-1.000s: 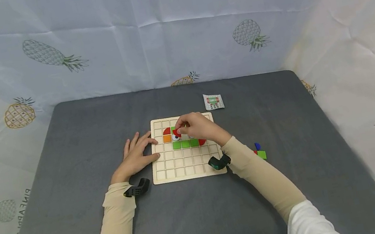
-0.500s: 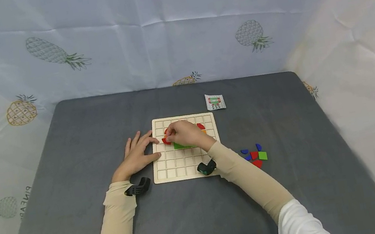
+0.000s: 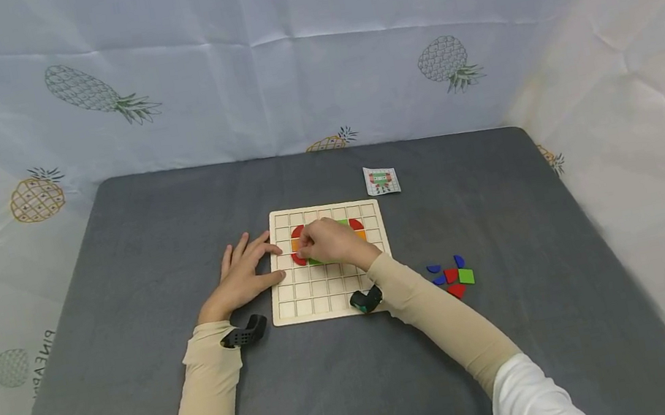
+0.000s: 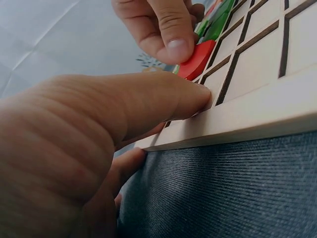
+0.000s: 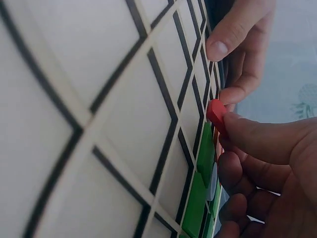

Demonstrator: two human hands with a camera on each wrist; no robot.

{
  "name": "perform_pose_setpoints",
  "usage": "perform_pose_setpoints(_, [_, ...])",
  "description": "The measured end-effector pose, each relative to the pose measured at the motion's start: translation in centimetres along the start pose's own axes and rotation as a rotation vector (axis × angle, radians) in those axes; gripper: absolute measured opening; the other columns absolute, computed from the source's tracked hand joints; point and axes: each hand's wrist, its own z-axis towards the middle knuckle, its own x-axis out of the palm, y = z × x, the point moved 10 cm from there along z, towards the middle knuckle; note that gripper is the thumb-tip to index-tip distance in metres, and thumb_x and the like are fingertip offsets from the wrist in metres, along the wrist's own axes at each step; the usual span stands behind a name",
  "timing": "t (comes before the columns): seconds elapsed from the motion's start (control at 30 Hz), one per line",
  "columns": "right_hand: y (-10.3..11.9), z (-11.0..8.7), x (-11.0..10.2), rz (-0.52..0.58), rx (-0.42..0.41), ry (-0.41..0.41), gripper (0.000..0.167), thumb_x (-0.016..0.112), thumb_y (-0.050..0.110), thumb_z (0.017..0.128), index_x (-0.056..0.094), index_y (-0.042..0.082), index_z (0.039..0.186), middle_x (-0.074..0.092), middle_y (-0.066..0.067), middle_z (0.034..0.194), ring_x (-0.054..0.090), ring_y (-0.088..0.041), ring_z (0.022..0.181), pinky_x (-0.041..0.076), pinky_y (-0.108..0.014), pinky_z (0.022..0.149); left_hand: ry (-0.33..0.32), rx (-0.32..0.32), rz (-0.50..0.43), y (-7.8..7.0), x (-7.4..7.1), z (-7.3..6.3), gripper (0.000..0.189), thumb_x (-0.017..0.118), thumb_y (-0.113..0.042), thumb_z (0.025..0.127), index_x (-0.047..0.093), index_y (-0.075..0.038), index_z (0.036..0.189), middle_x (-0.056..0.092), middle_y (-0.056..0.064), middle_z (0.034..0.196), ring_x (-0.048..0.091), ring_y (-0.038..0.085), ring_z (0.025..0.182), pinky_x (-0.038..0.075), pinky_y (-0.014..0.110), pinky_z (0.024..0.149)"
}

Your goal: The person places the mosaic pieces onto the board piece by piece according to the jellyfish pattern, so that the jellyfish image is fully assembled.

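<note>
A wooden grid board (image 3: pixel 292 300) lies on the dark table. With thumb and fingertips, my right hand (image 3: pixel 333 238) pinches a red quarter-circle tile (image 5: pixel 216 114) at the lower left corner of a coloured pattern. In the left wrist view this red tile (image 4: pixel 198 59) sits tilted close over the grid, the right thumb against it. Green tiles (image 5: pixel 195 198) run beside it; a red tile (image 3: pixel 356 223) and an orange tile (image 3: pixel 361 234) show on the pattern's right. The right hand hides the pattern's middle. My left hand (image 3: pixel 242 283) rests with spread fingers on the board's left edge.
Right of the board lie loose tiles: a green square (image 3: pixel 465 276), several blue pieces (image 3: pixel 433 268) and red pieces (image 3: pixel 456 291). A small printed pattern card (image 3: pixel 382 180) lies behind the board's right corner. A pineapple-print cloth (image 3: pixel 284 82) hangs behind the table.
My right hand has moved left and slightly toward me with the red tile, bringing it down to the pattern's lower left corner. The left hand stays in place.
</note>
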Motion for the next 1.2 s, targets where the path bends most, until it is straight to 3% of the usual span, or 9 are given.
perform_pose_setpoints(0.3, [0.0, -0.1, 0.0, -0.052, 0.013, -0.013, 0.017, 0.066, 0.022, 0.098, 0.073, 0.015, 0.084, 0.064, 0.004, 0.071, 0.049, -0.008, 0.059, 0.035, -0.021, 0.054, -0.004, 0.002, -0.006, 0.1, 0.1, 0.0, 0.037, 0.073, -0.024, 0.091, 0.061, -0.017, 0.124, 0.026, 0.012, 0.169, -0.001, 0.040, 0.159, -0.013, 0.061, 0.124])
perform_pose_setpoints(0.67, [-0.1, -0.6, -0.4, -0.090, 0.003, -0.056, 0.009, 0.064, 0.017, 0.099, 0.072, 0.014, 0.100, 0.072, 0.000, 0.090, 0.056, -0.011, 0.067, 0.042, -0.022, 0.059, -0.006, -0.005, 0.005, 0.1, 0.1, 0.1, 0.037, 0.073, -0.024, 0.090, 0.061, -0.017, 0.125, 0.026, 0.012, 0.169, -0.001, 0.040, 0.159, -0.013, 0.061, 0.124])
perform_pose_setpoints(0.77, [-0.4, -0.8, -0.7, -0.027, -0.006, -0.056, 0.012, 0.060, 0.014, 0.099, 0.071, 0.012, 0.106, 0.071, -0.002, 0.092, 0.054, -0.012, 0.068, 0.041, -0.023, 0.062, -0.004, -0.005, 0.001, 0.1, 0.0, 0.0, 0.037, 0.073, -0.024, 0.090, 0.061, -0.016, 0.125, 0.026, 0.012, 0.168, -0.001, 0.041, 0.159, -0.013, 0.062, 0.124])
perform_pose_setpoints(1.0, [-1.5, -2.2, -2.2, 0.322, -0.020, -0.044, 0.022, 0.056, 0.018, 0.102, 0.067, 0.007, 0.117, 0.065, -0.005, 0.103, 0.054, -0.017, 0.083, 0.045, -0.028, 0.073, -0.003, -0.002, -0.003, 0.0, -0.1, -0.1, 0.038, 0.073, -0.024, 0.091, 0.061, -0.016, 0.125, 0.025, 0.012, 0.169, -0.001, 0.040, 0.159, -0.013, 0.061, 0.124])
perform_pose_setpoints(1.2, [-2.4, -4.3, -5.3, 0.408, -0.050, -0.103, 0.028, 0.054, 0.019, 0.104, 0.063, 0.003, 0.125, 0.065, -0.009, 0.111, 0.056, -0.022, 0.090, 0.048, -0.032, 0.075, -0.015, 0.004, 0.004, 0.0, 0.0, 0.0, 0.037, 0.073, -0.023, 0.090, 0.061, -0.016, 0.125, 0.026, 0.012, 0.168, 0.000, 0.040, 0.159, -0.012, 0.060, 0.124])
